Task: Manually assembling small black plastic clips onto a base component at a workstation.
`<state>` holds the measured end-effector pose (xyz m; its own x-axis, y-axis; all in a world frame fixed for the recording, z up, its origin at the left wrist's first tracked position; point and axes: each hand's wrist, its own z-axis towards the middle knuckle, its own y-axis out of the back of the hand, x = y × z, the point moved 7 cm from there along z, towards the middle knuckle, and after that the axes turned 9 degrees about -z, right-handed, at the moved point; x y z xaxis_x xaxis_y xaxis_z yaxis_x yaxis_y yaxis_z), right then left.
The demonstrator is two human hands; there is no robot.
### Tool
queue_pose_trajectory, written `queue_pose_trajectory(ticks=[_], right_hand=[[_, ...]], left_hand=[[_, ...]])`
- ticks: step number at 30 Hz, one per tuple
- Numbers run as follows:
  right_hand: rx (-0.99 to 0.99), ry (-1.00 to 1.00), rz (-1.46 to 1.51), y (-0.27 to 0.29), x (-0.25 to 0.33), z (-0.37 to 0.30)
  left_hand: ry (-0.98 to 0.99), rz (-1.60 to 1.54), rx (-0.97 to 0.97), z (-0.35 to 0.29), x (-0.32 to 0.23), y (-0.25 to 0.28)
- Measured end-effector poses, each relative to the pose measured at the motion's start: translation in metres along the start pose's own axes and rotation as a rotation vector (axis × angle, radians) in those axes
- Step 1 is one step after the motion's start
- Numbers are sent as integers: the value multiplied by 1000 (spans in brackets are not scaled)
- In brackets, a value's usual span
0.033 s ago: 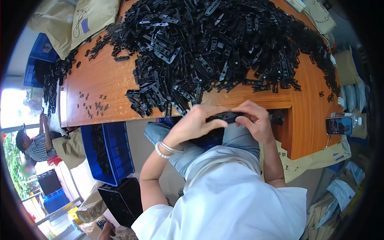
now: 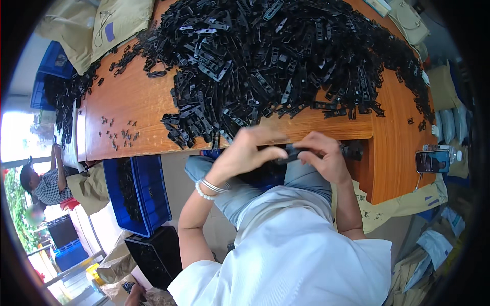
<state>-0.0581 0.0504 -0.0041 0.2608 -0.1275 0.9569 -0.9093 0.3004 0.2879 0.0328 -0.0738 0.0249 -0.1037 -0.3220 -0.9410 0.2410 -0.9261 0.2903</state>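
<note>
At the table's near edge, above my lap, my right hand (image 2: 326, 158) pinches a small dark plastic part (image 2: 292, 151) between thumb and fingers. My left hand (image 2: 247, 153), with bracelets (image 2: 206, 188) on its wrist, is curved beside the part's left end. Motion smears its fingers, so I cannot tell whether they grip the part. A large heap of narrow black plastic parts (image 2: 255, 66) covers much of the wooden table (image 2: 138, 97) beyond my hands. Several tiny dark pieces (image 2: 120, 133) lie apart on the table's left side.
Below the table at left stand a blue crate (image 2: 150, 191) with black parts and a black bin (image 2: 155, 252). A phone (image 2: 433, 160) is propped at the right. Paper sacks (image 2: 120, 30) lie at the far left. Another person (image 2: 48, 181) is at the left edge.
My left hand has shifted slightly up and left, and its fingers are now blurred. The part between my hands has turned a little. My right fingers have moved slightly.
</note>
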Motion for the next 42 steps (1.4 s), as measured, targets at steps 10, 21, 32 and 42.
queue_pose_trajectory(ticks=[10,21,32,42], right_hand=[[-18,-74,-137,-15,-24,-9],[-54,-213,-109,-4,-41,-20],[-525,-275,-148,53,-53,-34],[-929,-251,-1049,102,-50,-31]], left_hand=[[346,563,-845,-17,90,228],[232,965,-485,20,99,213],[117,991,-459,7,93,238],[329,-154,-608,4,25,97]])
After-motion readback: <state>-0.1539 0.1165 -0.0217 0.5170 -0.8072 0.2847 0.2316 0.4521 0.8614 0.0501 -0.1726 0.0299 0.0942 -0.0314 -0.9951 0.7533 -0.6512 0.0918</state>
